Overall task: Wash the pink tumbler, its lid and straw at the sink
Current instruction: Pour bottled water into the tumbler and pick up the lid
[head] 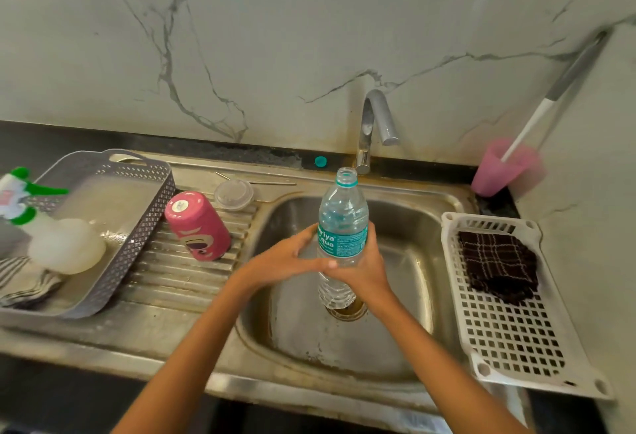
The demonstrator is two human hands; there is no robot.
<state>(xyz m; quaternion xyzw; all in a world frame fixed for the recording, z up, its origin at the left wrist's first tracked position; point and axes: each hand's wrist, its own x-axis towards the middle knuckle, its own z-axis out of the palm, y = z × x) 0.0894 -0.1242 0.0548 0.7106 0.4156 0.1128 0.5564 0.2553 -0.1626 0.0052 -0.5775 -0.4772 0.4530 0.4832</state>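
2 bare forearms enter from the bottom edge and converge over the sink (406,203) basin. Left hand (282,261): wrist bent inward, fingers curled against the left side of a clear water bottle (342,223) at its teal label, thumb laid across the front. Right hand (366,270): wrapped round the bottle from the right, fingers behind, thumb in front, touching the left thumb. Both hands grip the bottle, which is upright, uncapped, its base above the drain (347,309). White perforated basket (509,337) sits on the right of the basin, with a dark checked cloth (495,265) in its far end. Grey perforated tray (144,223) sits at the far left. Pink tumbler (198,225) stands mouth down and slightly tilted on the ribbed drainboard (179,272), between tray and basin, untouched by either hand. Clear lid (234,194) lies just behind the tumbler; thin metal straw (272,183) lies behind the lid at the drainboard's back edge. Teal cap (320,161) rests on the ledge beside the faucet (373,120). Pink cup (499,172) with a brush handle (526,134) stands in the far right corner.
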